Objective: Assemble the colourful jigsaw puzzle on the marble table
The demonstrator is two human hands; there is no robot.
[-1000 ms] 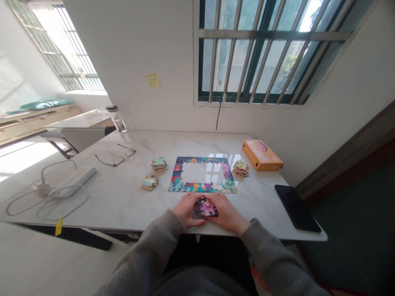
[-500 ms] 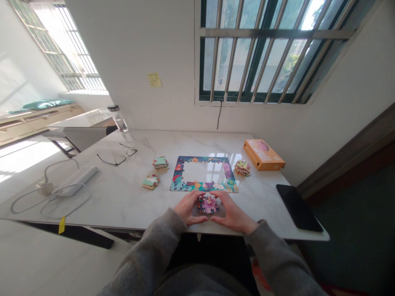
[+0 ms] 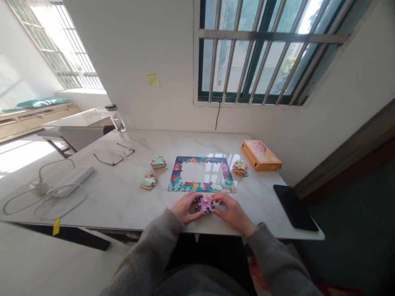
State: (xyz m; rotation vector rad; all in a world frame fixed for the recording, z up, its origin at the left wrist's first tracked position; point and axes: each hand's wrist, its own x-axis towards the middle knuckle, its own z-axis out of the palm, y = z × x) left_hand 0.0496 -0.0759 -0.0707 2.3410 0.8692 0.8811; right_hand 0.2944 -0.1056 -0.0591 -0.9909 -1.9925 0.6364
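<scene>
A small stack of jigsaw pieces [image 3: 205, 204] with a purple piece on top sits on the white marble table top [image 3: 117, 205], close to the near edge. My left hand [image 3: 185, 208] and my right hand [image 3: 231, 212] press against its two sides, with fingers curled around it. Just beyond it lies a colourful jigsaw border [image 3: 201, 187] around a pale open middle. Two small piece stacks [image 3: 159, 164] [image 3: 148, 182] stand to its left, and another stack [image 3: 240, 168] stands to its right.
An orange puzzle box [image 3: 261, 155] lies at the back right, with a black tablet [image 3: 294, 207] near the right edge. Glasses [image 3: 115, 158], a glass bottle [image 3: 115, 119] and a white corded power adapter [image 3: 70, 181] are on the left.
My hands have closed in from either side onto the stack. The stack now looks tidier and sits slightly farther from me, nearer the border.
</scene>
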